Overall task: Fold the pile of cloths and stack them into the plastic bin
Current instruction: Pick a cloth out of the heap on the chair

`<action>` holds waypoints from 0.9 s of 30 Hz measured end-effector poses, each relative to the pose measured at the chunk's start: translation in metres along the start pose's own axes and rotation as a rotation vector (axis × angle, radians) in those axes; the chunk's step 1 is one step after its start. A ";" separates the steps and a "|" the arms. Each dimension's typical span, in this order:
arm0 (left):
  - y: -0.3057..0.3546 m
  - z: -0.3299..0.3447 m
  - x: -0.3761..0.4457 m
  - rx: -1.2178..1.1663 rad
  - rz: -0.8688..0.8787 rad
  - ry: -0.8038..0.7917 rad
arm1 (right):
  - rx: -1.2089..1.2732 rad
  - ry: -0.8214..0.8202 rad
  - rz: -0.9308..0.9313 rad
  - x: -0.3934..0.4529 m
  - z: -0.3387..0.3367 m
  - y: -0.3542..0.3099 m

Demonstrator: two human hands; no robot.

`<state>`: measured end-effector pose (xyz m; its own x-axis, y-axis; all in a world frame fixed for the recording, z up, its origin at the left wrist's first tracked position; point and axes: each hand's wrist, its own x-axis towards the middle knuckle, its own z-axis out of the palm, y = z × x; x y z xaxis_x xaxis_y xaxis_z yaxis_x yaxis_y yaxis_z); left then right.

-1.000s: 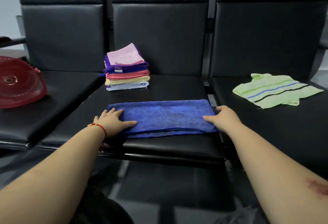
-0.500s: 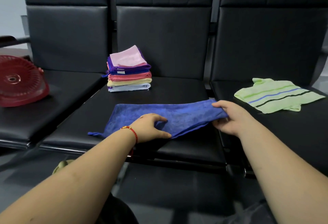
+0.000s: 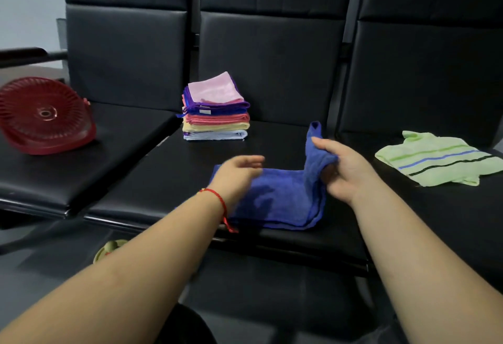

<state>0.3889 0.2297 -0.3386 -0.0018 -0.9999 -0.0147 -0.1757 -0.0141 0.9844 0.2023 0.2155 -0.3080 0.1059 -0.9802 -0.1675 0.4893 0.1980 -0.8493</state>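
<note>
A blue cloth [image 3: 283, 202] lies on the middle black seat [image 3: 163, 180]. My right hand [image 3: 345, 169] grips its right end and holds that end raised and turned leftwards. My left hand [image 3: 236, 175] hovers over the cloth's left part with fingers stretched out and blurred; I cannot tell whether it touches the fabric. A stack of folded cloths [image 3: 215, 112], pink on top, stands at the back of the same seat. A light green striped cloth [image 3: 441, 161] lies flat on the right seat. The red plastic bin [image 3: 43, 115] lies tipped on the left seat.
Three black seats with tall backrests [image 3: 272, 57] stand side by side. A small greenish object [image 3: 109, 248] sits on the dark floor below the seat edge. A dark armrest [image 3: 24, 53] runs at the far left.
My right hand has lifted the blue cloth's right end and swung it left. My left hand let go of the front edge and moved up over the cloth.
</note>
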 end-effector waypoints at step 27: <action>-0.025 -0.068 -0.002 0.405 -0.272 0.176 | -1.276 0.263 -0.206 0.029 0.032 0.058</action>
<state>0.4601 0.2313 -0.3509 0.2566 -0.9462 -0.1969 -0.5136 -0.3061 0.8015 0.2610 0.1987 -0.3463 -0.1134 -0.9922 0.0518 -0.6940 0.0418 -0.7188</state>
